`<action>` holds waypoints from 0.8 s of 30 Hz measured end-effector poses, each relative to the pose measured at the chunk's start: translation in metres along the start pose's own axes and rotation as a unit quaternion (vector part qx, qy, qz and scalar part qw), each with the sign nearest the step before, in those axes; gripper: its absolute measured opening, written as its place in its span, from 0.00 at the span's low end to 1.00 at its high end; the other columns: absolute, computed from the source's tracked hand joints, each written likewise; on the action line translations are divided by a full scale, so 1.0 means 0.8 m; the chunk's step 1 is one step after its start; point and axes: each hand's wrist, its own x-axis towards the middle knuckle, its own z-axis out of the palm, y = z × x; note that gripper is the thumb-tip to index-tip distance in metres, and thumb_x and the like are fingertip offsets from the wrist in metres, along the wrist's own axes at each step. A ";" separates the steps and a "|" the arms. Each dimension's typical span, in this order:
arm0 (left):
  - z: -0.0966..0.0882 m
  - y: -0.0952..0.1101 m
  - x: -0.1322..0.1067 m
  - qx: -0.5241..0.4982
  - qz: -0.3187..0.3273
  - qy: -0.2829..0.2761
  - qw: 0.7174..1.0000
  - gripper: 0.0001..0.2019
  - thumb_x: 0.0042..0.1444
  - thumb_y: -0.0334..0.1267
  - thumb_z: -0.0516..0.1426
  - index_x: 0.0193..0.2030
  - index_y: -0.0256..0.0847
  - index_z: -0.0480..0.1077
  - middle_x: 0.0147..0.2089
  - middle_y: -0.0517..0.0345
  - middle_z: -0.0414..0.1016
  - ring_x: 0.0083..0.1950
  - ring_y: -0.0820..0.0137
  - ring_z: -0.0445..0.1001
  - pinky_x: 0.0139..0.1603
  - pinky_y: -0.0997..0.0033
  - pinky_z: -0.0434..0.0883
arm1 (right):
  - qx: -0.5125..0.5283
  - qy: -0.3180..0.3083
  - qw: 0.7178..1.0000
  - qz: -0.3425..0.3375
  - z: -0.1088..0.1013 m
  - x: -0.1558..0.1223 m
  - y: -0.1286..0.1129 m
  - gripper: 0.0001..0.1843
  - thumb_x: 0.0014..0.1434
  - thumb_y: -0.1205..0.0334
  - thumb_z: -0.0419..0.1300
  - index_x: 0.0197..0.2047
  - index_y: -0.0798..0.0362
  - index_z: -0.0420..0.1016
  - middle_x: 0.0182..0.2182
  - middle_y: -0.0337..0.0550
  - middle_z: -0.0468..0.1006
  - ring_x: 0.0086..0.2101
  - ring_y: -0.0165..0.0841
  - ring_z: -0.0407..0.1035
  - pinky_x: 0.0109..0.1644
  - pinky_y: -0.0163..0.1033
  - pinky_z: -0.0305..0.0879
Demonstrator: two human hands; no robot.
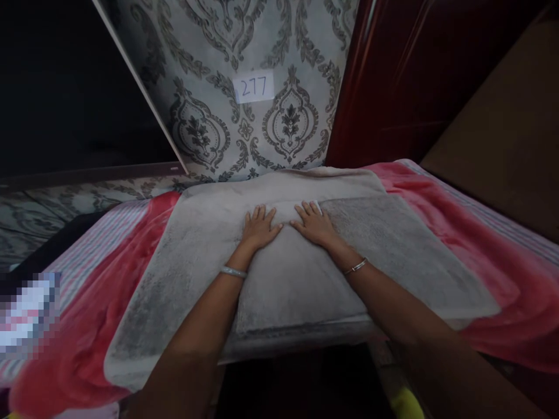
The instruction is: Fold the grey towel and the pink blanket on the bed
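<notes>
Grey cloth (301, 279): lies mid-view, spread over a red blanket (463, 250), smaller panel folded in at the centre. Looks like plush fleece: should be soft, limp, light for its area, not fragile, moderate slip; layers may drag on each other. Best hold is two corners of an edge, pinching every layer together; middle would just bunch up. Left hand (261, 227) and right hand (313, 226) both palm down on it near the far side of the centre panel, fingers spread; grip wide open on both, nothing pinched, only flat contact. Count: 1 grey cloth as far as I can tell (layers could hide a second), 2 hands, 2 bracelets, one per wrist, red blanket showing in 2 stretches, left and right, striped cloth (94, 244) under it on both sides, 1 card (254, 86) reading 277 on the wall, 1 dark screen (78, 87) at left. Support underneath is hidden.
</notes>
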 end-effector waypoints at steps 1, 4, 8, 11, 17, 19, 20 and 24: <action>-0.001 0.000 0.001 -0.001 0.000 -0.003 1.000 0.34 0.71 0.57 0.46 0.79 0.45 0.52 0.81 0.43 0.45 0.82 0.51 0.42 0.77 0.40 0.43 | 0.001 0.001 1.000 -0.001 -0.001 0.000 0.000 0.37 0.73 0.38 0.44 0.77 0.49 0.56 0.76 0.52 0.50 0.74 0.51 0.41 0.74 0.64 0.44; -0.010 0.002 0.001 -0.004 0.001 -0.019 1.000 0.34 0.71 0.56 0.46 0.79 0.45 0.52 0.82 0.43 0.44 0.82 0.51 0.41 0.78 0.41 0.43 | 0.004 -0.006 1.000 -0.003 -0.005 -0.002 -0.002 0.37 0.73 0.40 0.45 0.77 0.50 0.56 0.76 0.53 0.49 0.74 0.52 0.41 0.73 0.65 0.45; -0.027 0.015 -0.038 0.000 0.027 -0.016 0.999 0.33 0.71 0.55 0.48 0.78 0.45 0.55 0.81 0.43 0.47 0.81 0.47 0.44 0.77 0.38 0.45 | 0.011 -0.002 1.000 0.001 -0.008 -0.006 -0.004 0.36 0.73 0.41 0.47 0.77 0.50 0.56 0.76 0.53 0.50 0.74 0.52 0.42 0.73 0.65 0.45; -0.024 0.031 -0.102 0.002 0.117 -0.014 0.993 0.33 0.68 0.59 0.52 0.76 0.49 0.59 0.81 0.46 0.48 0.81 0.45 0.42 0.76 0.33 0.43 | 0.012 -0.004 1.000 -0.001 -0.010 -0.009 -0.004 0.36 0.74 0.42 0.46 0.77 0.49 0.55 0.76 0.53 0.50 0.74 0.52 0.41 0.73 0.65 0.45; 0.008 0.052 -0.187 -0.026 0.149 -0.015 0.988 0.36 0.67 0.60 0.53 0.78 0.51 0.54 0.82 0.47 0.44 0.81 0.41 0.39 0.74 0.26 0.45 | -0.021 -0.054 0.998 0.013 -0.027 -0.009 -0.014 0.36 0.74 0.42 0.43 0.78 0.50 0.53 0.77 0.53 0.46 0.75 0.52 0.40 0.73 0.67 0.43; 0.010 0.054 -0.188 -0.026 0.147 -0.009 0.989 0.36 0.67 0.59 0.54 0.78 0.51 0.55 0.82 0.47 0.44 0.81 0.41 0.39 0.75 0.26 0.45 | -0.030 -0.059 0.998 -0.014 -0.033 -0.006 -0.027 0.35 0.75 0.43 0.42 0.78 0.49 0.54 0.77 0.52 0.47 0.75 0.53 0.39 0.73 0.70 0.42; 0.009 0.054 -0.187 -0.025 0.148 -0.004 0.989 0.36 0.67 0.59 0.54 0.77 0.50 0.55 0.82 0.46 0.45 0.81 0.41 0.39 0.75 0.26 0.45 | -0.033 -0.055 0.997 -0.053 -0.034 -0.005 -0.036 0.34 0.75 0.43 0.41 0.78 0.47 0.55 0.77 0.51 0.48 0.75 0.53 0.39 0.72 0.71 0.41; 0.004 0.052 -0.188 -0.026 0.186 -0.015 0.982 0.33 0.69 0.54 0.54 0.77 0.50 0.56 0.81 0.48 0.48 0.81 0.43 0.40 0.75 0.27 0.43 | -0.026 -0.072 0.970 -0.233 -0.022 -0.001 -0.064 0.32 0.75 0.45 0.42 0.78 0.41 0.54 0.77 0.44 0.47 0.75 0.50 0.40 0.73 0.69 0.42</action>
